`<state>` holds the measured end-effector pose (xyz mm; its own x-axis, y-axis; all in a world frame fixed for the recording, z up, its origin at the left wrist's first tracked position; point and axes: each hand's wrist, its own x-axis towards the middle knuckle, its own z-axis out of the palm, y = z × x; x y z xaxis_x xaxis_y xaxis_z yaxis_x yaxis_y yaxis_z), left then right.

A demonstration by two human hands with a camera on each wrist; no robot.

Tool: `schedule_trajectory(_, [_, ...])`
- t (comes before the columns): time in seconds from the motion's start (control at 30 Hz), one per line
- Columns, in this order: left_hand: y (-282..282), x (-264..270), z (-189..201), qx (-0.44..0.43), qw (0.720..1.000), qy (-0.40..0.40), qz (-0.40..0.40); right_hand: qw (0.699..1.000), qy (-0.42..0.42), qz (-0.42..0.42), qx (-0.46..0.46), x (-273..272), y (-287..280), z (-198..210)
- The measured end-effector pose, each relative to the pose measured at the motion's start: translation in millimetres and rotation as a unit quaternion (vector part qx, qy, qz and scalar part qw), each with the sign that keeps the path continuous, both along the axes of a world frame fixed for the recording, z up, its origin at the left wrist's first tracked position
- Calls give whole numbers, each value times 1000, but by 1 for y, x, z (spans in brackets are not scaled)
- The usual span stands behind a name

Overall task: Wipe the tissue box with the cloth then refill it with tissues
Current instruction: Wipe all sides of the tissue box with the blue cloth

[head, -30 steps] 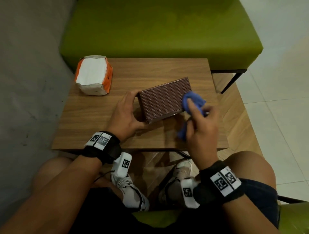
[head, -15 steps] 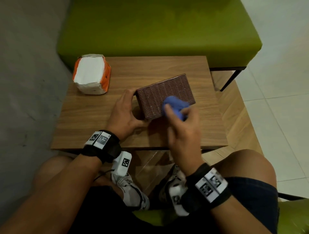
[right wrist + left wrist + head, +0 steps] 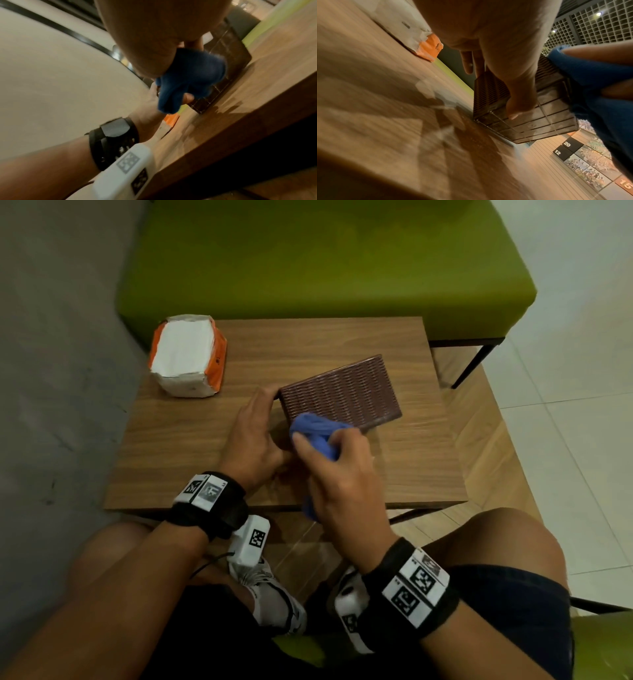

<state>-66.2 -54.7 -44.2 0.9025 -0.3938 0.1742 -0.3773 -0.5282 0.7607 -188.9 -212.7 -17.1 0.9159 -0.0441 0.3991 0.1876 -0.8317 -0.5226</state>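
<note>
A dark brown ribbed tissue box [image 3: 342,392] [image 3: 489,93] [image 3: 228,44] stands tilted on the wooden table [image 3: 191,440]. My left hand [image 3: 255,436] [image 3: 508,56] grips its left end, thumb on the near face. My right hand [image 3: 337,470] holds a bunched blue cloth [image 3: 317,431] [image 3: 597,83] [image 3: 190,78] against the box's near left corner. An orange and white pack of tissues [image 3: 186,356] [image 3: 428,46] [image 3: 171,119] lies at the table's far left corner.
A green upholstered bench [image 3: 325,258] runs behind the table. A grey wall [image 3: 51,371] is on the left and pale floor tiles [image 3: 575,412] on the right. My knees and shoes are below the table's near edge.
My right hand has carried the blue cloth leftward along the box, from its right end to the near left corner. The left hand has kept its grip on the box.
</note>
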Motion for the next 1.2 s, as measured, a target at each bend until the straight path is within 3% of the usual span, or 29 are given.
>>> schedule_trajectory(0.07, [1,-1,0,6,1000,-1,-5,999,5,27,-22,-1,-13,1])
schedule_trajectory(0.2, [0,0,-1,21,1000,4,-1,986,-34,-157,51,26,-75,0])
schedule_trajectory(0.27, [-2,0,0,24,1000,0,3,976,-37,-204,67,33,-65,5])
schedule_trajectory(0.33, [-3,-1,1,22,1000,-4,-1,989,-26,-145,10,30,-28,9])
schedule_trajectory(0.4, [-2,-1,1,8,1000,-2,-13,999,-18,-18,-45,18,6,10])
schedule_trajectory(0.47, [-1,-2,2,7,1000,-1,-17,997,-6,32,-63,20,-1,10])
schedule_trajectory(0.5, [0,-2,2,9,1000,-3,-17,999,-15,8,-52,28,-16,10])
schedule_trajectory(0.6, [-2,-5,3,26,999,-11,-16,983,-48,-174,40,53,-67,14])
schedule_trajectory(0.67, [-4,-5,3,23,1000,-9,-14,976,-40,-208,56,58,-61,19])
schedule_trajectory(0.77, [-3,-3,3,-7,1000,-4,-16,997,-32,-57,-30,44,-7,21])
schedule_trajectory(0.83, [1,-4,3,-14,1000,-2,-20,999,-19,6,-48,39,-3,21])
schedule_trajectory(0.9, [5,-5,2,-1,1000,-9,-24,998,-27,-45,-26,49,-27,20])
schedule_trajectory(1.0, [7,-4,2,6,999,-8,-31,974,-53,-210,71,59,-60,19])
schedule_trajectory(1.03, [7,-4,2,8,999,-9,-33,973,-51,-217,68,57,-53,20])
schedule_trajectory(1.07, [7,-4,2,7,999,-7,-34,980,-44,-189,40,52,-41,21])
schedule_trajectory(1.13, [10,-5,2,-5,1000,12,-29,997,-35,-53,-34,36,-10,21])
schedule_trajectory(1.2, [13,-6,3,-14,999,28,-35,997,-12,39,-73,22,-3,20])
